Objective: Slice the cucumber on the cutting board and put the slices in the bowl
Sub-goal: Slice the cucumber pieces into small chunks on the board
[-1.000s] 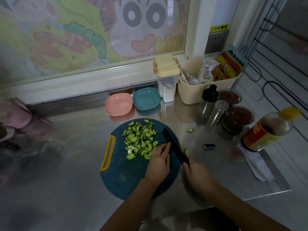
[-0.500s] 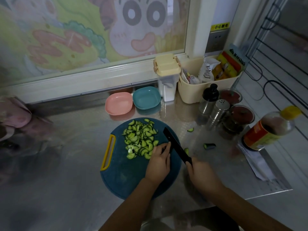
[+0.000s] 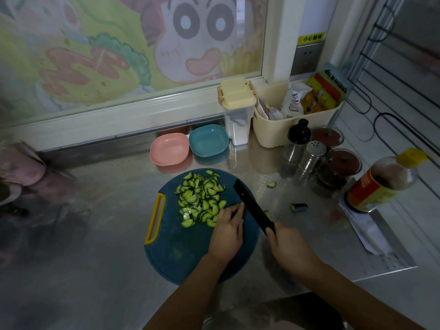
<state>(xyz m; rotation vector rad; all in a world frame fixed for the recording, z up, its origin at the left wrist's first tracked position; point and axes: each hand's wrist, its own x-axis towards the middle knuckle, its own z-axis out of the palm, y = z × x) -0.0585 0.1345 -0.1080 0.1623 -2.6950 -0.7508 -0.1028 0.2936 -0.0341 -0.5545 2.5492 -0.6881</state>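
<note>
My right hand [image 3: 289, 248] grips the black knife [image 3: 252, 206] by its handle, blade angled over the round blue cutting board [image 3: 181, 256]. My left hand [image 3: 227, 231] rests its fingertips against the cucumber slices [image 3: 201, 198] heaped on the board's far half; whether it pinches a last piece, I cannot tell. The slices look wet, light and slippery (stray bits [image 3: 298, 207] lie off the board), so I'd scoop them from beneath toward the teal bowl [image 3: 208, 139].
</note>
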